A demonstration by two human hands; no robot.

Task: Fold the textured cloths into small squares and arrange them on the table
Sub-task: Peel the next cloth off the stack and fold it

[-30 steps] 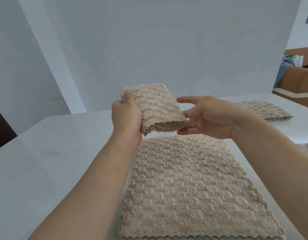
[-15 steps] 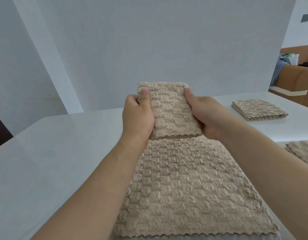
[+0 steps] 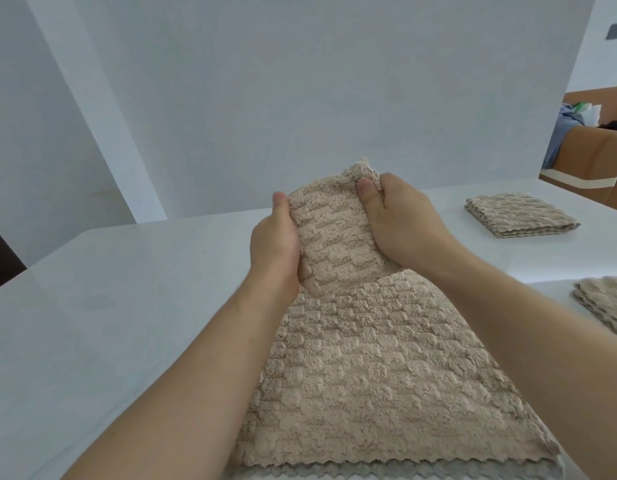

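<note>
Presently, held cloth: a folded beige textured cloth [image 3: 338, 244] is raised above the white table [image 3: 127, 306], at twelve o'clock from the unfolded stack [image 3: 376, 393].
Left hand: the left hand [image 3: 275, 244] clamps the cloth's nine-o'clock edge, thumb pressed on its near face.
Right hand: the right hand [image 3: 404, 223] pinches the upper corner at two o'clock, thumb in front, fingers hidden behind.
Why held so: probably squaring the edges before setting it down.
Finished piles: one folded stack [image 3: 518, 216] lies at two o'clock, well apart; another pile [image 3: 604, 306] lies at three o'clock, cut by the frame edge.
</note>
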